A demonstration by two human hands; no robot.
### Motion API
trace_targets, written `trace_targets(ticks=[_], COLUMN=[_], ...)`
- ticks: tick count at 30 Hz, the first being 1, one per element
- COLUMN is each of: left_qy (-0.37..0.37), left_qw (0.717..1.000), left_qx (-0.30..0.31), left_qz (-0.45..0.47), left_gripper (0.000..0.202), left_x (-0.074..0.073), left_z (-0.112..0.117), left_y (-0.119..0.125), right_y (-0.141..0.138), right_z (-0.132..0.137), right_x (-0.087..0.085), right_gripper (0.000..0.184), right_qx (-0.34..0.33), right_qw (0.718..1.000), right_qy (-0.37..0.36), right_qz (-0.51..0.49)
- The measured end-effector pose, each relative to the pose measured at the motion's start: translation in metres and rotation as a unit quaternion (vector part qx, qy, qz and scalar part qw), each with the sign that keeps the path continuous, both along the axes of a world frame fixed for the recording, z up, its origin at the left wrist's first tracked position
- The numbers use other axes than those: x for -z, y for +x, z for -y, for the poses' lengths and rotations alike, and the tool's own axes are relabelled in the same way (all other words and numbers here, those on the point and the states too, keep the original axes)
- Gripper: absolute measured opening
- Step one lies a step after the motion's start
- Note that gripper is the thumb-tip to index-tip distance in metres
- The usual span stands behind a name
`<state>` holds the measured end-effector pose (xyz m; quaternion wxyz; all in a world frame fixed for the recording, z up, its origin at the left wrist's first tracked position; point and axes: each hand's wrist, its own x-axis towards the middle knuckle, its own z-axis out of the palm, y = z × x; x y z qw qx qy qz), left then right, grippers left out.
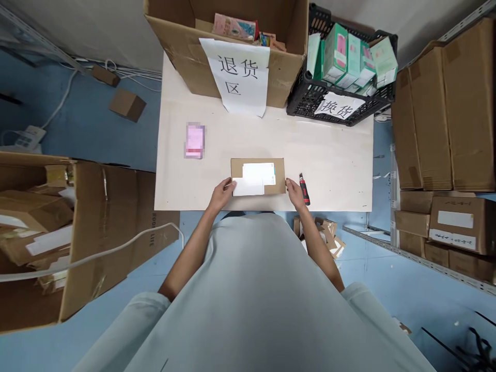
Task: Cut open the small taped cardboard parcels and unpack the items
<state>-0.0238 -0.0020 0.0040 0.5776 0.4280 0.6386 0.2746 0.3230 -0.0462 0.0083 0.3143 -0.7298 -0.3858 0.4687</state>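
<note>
A small flat cardboard box (237, 169) with white labels on top lies near the front edge of the white table (333, 165). My left hand (222, 193) grips its lower left corner, the fingers closed at the edge. At the opposite end, my right hand (295, 193) pinches the lower right edge. Just right of that hand is a red and black utility knife (304, 189). A blurred pink item (194, 141) lies on the table to the upper left.
At the back stand a large open carton (182, 57) with a paper sign and a black crate (321, 98) of green-and-white boxes. An open carton (104, 232) of parcels is at left. Shelves with brown boxes (451, 222) line the right; discarded cardboard (329, 232) lies below the table.
</note>
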Motion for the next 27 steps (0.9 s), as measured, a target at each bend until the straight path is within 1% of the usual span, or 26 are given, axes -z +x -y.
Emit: trace_targets(ticks=[3, 5, 7, 10, 13, 16, 18, 20, 22, 25, 27], left_qy=[-0.039, -0.046, -0.039, -0.035, -0.037, -0.026, -0.012, 0.008, 0.04, 0.097, 0.116], left_qw=[0.998, 0.998, 0.999, 0.999, 0.998, 0.998, 0.998, 0.998, 0.997, 0.993, 0.989], left_qx=[-0.043, -0.047, -0.038, -0.033, -0.042, -0.05, -0.052, -0.054, -0.056, -0.06, -0.067], left_qz=[0.025, 0.023, 0.005, -0.013, -0.019, -0.024, -0.028, -0.029, -0.028, -0.038, -0.055], left_gripper=[0.067, 0.062, 0.063, 0.069, 0.067, 0.062, 0.062, 0.065, 0.068, 0.064, 0.06], left_x=[0.004, 0.007, 0.01, 0.011, 0.009, 0.003, -0.003, -0.012, -0.024, -0.04, -0.047], left_z=[0.019, 0.03, 0.035, 0.035, 0.031, 0.026, 0.023, 0.018, 0.011, -0.003, -0.014], left_y=[-0.002, -0.002, -0.001, 0.002, 0.005, 0.007, 0.008, 0.009, 0.012, 0.017, 0.021], right_y=[0.008, 0.008, 0.006, 0.001, 0.001, 0.006, 0.01, 0.015, 0.019, 0.023, 0.025], right_z=[0.018, 0.027, 0.032, 0.033, 0.03, 0.028, 0.025, 0.019, 0.009, -0.009, -0.022], right_x=[0.009, 0.013, 0.016, 0.018, 0.018, 0.015, 0.011, 0.002, -0.01, -0.031, -0.042], right_gripper=[0.081, 0.071, 0.061, 0.055, 0.052, 0.053, 0.057, 0.063, 0.068, 0.072, 0.072], right_qx=[0.009, -0.015, -0.049, -0.057, -0.044, -0.049, -0.053, -0.053, -0.046, -0.029, -0.022], right_qw=[0.999, 0.999, 0.998, 0.998, 0.998, 0.998, 0.998, 0.998, 0.997, 0.994, 0.991], right_qy=[-0.029, -0.031, -0.018, -0.01, -0.016, -0.01, 0.006, 0.028, 0.054, 0.091, 0.107], right_qz=[-0.025, -0.038, -0.043, -0.036, -0.033, -0.036, -0.031, -0.015, 0.013, 0.058, 0.083])
